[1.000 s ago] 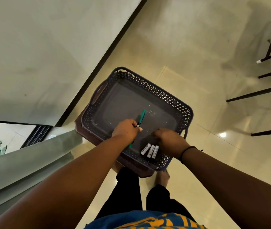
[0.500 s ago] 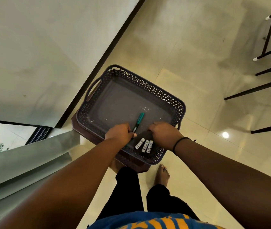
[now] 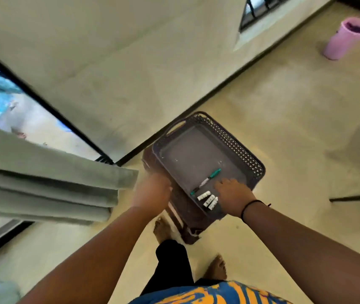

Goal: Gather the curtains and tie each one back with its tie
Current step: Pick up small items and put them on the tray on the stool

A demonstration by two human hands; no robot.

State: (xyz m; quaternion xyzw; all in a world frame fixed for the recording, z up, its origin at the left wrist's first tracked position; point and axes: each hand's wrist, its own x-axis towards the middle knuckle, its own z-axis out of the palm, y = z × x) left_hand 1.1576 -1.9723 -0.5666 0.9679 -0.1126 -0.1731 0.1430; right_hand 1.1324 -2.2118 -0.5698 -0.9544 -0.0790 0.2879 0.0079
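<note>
the dark plastic basket could tip off the brown stool, as the right hand lies flat in it and the left hand is too blurry to tell.

We see a pale cream wall meeting a glossy beige floor along a dark skirting line. A barred window sits in the far wall, and a pink cylindrical bin stands on the floor near it.

The left hand is leaving the green pen, now lying free in the basket, and moving toward the curtain at middle left. The view is swinging right, bringing a pink bin into the upper right.
</note>
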